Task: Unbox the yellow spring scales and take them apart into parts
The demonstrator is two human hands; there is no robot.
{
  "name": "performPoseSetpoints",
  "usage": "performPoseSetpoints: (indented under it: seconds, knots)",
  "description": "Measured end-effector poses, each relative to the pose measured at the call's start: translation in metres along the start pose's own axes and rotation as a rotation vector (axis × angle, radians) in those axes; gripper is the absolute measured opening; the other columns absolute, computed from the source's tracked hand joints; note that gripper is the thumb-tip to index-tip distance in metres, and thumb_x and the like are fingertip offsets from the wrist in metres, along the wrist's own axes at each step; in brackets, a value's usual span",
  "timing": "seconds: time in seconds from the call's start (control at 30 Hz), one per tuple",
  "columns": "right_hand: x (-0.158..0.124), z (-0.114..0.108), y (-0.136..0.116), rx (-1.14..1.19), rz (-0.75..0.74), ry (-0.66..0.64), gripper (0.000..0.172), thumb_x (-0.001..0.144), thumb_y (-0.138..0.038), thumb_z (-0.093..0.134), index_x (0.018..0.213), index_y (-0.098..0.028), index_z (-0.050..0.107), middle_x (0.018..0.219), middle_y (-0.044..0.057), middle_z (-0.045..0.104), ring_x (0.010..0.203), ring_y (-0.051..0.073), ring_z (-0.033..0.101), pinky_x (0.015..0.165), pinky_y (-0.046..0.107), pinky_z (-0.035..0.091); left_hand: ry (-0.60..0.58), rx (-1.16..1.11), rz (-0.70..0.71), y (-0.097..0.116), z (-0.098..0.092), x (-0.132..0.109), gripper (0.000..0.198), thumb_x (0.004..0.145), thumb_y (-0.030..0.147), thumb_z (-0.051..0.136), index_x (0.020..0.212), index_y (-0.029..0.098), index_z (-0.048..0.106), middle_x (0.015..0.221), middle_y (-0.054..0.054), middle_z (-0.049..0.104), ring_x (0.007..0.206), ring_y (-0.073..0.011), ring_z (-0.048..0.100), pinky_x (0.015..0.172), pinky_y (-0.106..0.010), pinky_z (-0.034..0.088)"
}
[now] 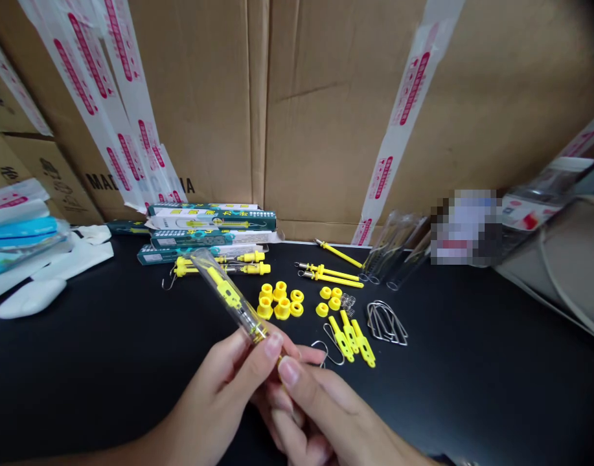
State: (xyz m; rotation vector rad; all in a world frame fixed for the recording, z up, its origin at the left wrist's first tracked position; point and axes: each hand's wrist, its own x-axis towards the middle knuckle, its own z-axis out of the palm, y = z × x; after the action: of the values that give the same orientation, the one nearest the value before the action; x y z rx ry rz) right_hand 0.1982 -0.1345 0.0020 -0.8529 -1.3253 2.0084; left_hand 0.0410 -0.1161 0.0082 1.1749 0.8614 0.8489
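Note:
My left hand (241, 369) is closed around a clear plastic tube (231, 304) that tilts up and away to the left. Inside the tube are a yellow slotted piece and a metal spring, so it looks like a spring scale. At the tube's near end the thumb and fingers of my right hand (320, 408) press together; that end is hidden by the fingers. Just beyond my fingers lie bent wire hooks (334, 344) and several yellow slotted pieces (351, 338). Yellow caps (282, 309) and rings (297, 296) stand past the tube.
Finished-looking spring scales (248, 268) lie before stacked green-and-white boxes (212, 223). Yellow rods with springs (333, 275), small springs (348, 303), metal wire loops (387, 322) and empty clear tubes (398, 252) sit to the right. Behind is a cardboard box (316, 129); plastic packs (19, 239) are left.

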Motion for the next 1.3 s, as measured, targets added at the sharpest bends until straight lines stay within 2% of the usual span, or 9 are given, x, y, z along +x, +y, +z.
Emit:
performPoseSetpoints:
  seconds: [0.2, 0.43, 0.53, 0.63, 0.77, 0.87, 1.0, 1.13, 1.3]
  knots:
    - [0.000, 0.004, 0.001, -0.312, -0.057, 0.098, 0.064, 0.091, -0.081, 0.028, 0.066, -0.023, 0.039, 0.051, -0.007, 0.036, 0.044, 0.007, 0.032, 0.039, 0.020, 0.023, -0.007, 0.027, 0.002, -0.001, 0.001, -0.001, 0.046, 0.088, 0.062, 0.063, 0.092, 0.018, 0.073, 0.104, -0.010, 0.078, 0.097, -0.0244, 0.072, 0.087, -0.029, 0.056]
    - [0.000, 0.002, 0.010, -0.551, -0.178, 0.114, 0.044, 0.103, -0.056, 0.035, 0.112, -0.017, 0.053, 0.053, -0.009, 0.042, 0.044, 0.008, 0.039, 0.047, 0.020, 0.034, 0.147, -0.138, -0.152, 0.004, -0.003, 0.004, 0.060, 0.074, 0.077, 0.066, 0.087, 0.019, 0.060, 0.089, -0.010, 0.080, 0.062, -0.0210, 0.072, 0.056, -0.028, 0.056]
    - [-0.002, 0.001, 0.012, -0.589, -0.153, 0.131, 0.038, 0.104, -0.052, 0.036, 0.111, -0.019, 0.054, 0.056, -0.008, 0.042, 0.044, 0.008, 0.036, 0.044, 0.021, 0.029, 0.125, -0.182, -0.123, 0.005, -0.003, 0.003, 0.055, 0.077, 0.072, 0.069, 0.083, 0.019, 0.057, 0.088, -0.010, 0.079, 0.064, -0.0181, 0.071, 0.061, -0.026, 0.055]
    - [-0.005, 0.003, 0.012, -0.568, -0.203, 0.200, 0.038, 0.103, -0.055, 0.036, 0.100, -0.021, 0.053, 0.058, -0.007, 0.040, 0.046, 0.008, 0.032, 0.044, 0.022, 0.024, 0.108, -0.152, -0.058, 0.003, -0.002, 0.000, 0.052, 0.081, 0.069, 0.067, 0.084, 0.018, 0.061, 0.098, -0.009, 0.078, 0.075, -0.0180, 0.070, 0.069, -0.027, 0.056]
    - [-0.005, 0.008, 0.014, -0.401, -0.301, 0.390, 0.041, 0.100, -0.061, 0.038, 0.114, -0.024, 0.045, 0.070, -0.004, 0.051, 0.047, 0.008, 0.030, 0.042, 0.021, 0.025, 0.107, -0.163, 0.018, -0.001, -0.002, 0.000, 0.045, 0.080, 0.063, 0.072, 0.092, 0.020, 0.066, 0.094, -0.002, 0.072, 0.092, -0.0189, 0.068, 0.079, -0.027, 0.056]
    - [-0.005, 0.012, 0.017, -0.338, -0.336, 0.468, 0.042, 0.099, -0.064, 0.037, 0.118, -0.026, 0.039, 0.086, -0.001, 0.057, 0.049, 0.008, 0.030, 0.041, 0.020, 0.027, 0.021, -0.173, 0.032, -0.004, -0.003, 0.003, 0.041, 0.077, 0.053, 0.081, 0.099, 0.022, 0.066, 0.098, 0.000, 0.072, 0.097, -0.0172, 0.068, 0.089, -0.028, 0.053]
    - [-0.003, 0.015, 0.020, -0.313, -0.357, 0.484, 0.040, 0.100, -0.065, 0.031, 0.113, -0.028, 0.035, 0.089, -0.001, 0.055, 0.050, 0.008, 0.029, 0.044, 0.020, 0.031, -0.020, -0.192, 0.012, -0.003, -0.003, 0.006, 0.038, 0.075, 0.041, 0.086, 0.099, 0.023, 0.064, 0.093, 0.002, 0.072, 0.090, -0.0131, 0.068, 0.086, -0.024, 0.053]
    - [-0.001, 0.016, 0.024, -0.315, -0.444, 0.455, 0.045, 0.097, -0.070, 0.035, 0.113, -0.028, 0.034, 0.097, 0.003, 0.060, 0.052, 0.009, 0.037, 0.061, 0.030, 0.048, 0.027, -0.192, 0.014, -0.001, -0.003, 0.005, 0.034, 0.079, 0.039, 0.083, 0.098, 0.022, 0.061, 0.081, 0.003, 0.071, 0.081, -0.0130, 0.068, 0.081, -0.023, 0.053]
    - [-0.007, 0.008, 0.016, -0.373, -0.367, 0.439, 0.037, 0.104, -0.055, 0.035, 0.126, -0.025, 0.035, 0.077, -0.001, 0.062, 0.066, 0.016, 0.062, 0.070, 0.031, 0.053, 0.032, -0.234, 0.021, -0.001, -0.004, 0.003, 0.037, 0.082, 0.044, 0.079, 0.102, 0.021, 0.057, 0.083, -0.001, 0.072, 0.074, -0.0172, 0.068, 0.069, -0.027, 0.056]
